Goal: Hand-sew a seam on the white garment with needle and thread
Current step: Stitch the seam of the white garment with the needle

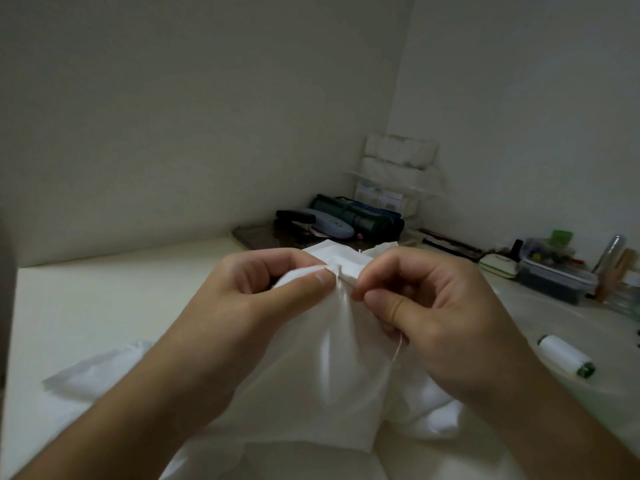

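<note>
Here both hands [263, 292] [426, 299] pinch garment [311, 358] fold; needle seemingly hidden.

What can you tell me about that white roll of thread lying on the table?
The thread spool is a small cylinder wound full of white thread, with a dark green end cap facing the near right. It lies on its side, angled, on the pale table, to the right of the right hand. Nothing touches it but the table. No loose strand running from it is visible.
</note>
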`<state>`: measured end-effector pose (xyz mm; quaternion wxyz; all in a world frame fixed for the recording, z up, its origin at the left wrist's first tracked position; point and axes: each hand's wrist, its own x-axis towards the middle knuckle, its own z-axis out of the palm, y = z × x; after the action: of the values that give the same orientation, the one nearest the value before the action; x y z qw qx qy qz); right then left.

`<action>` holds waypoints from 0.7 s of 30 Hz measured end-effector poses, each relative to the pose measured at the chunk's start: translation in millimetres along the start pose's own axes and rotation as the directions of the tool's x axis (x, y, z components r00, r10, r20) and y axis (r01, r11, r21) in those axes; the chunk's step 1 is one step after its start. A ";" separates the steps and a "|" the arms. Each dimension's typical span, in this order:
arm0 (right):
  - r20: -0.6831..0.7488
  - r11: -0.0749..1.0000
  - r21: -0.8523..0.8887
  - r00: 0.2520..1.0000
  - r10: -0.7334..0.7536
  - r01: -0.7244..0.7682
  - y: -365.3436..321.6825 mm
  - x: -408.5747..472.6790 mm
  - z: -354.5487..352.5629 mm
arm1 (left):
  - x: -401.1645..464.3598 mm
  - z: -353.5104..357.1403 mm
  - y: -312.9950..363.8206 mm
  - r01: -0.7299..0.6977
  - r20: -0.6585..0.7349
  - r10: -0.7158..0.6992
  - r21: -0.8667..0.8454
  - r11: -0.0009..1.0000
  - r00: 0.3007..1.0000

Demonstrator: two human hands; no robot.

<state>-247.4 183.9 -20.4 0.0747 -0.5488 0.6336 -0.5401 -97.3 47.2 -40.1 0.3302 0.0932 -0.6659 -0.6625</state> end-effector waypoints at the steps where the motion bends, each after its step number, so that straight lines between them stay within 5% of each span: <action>1: -0.006 1.000 0.000 1.000 -0.009 0.009 -0.6 -0.4 0.8 | -0.1 1.0 -0.6 0.006 0.016 -0.006 0.021 1.000 1.000; 13: -0.022 0.993 0.121 1.000 0.015 -0.012 3.6 0.0 2.3 | 0.2 1.5 -1.1 0.042 0.009 -0.042 0.028 0.999 0.999; 21: -0.028 0.997 -0.005 0.997 -0.072 0.072 6.4 -2.9 6.6 | 1.9 1.8 -0.3 0.092 0.116 -0.106 0.119 0.989 0.988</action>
<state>-245.7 181.0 -29.4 0.0454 -0.5640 0.6153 -0.5489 -99.8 47.6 -39.6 0.2496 0.1042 -0.7158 -0.6438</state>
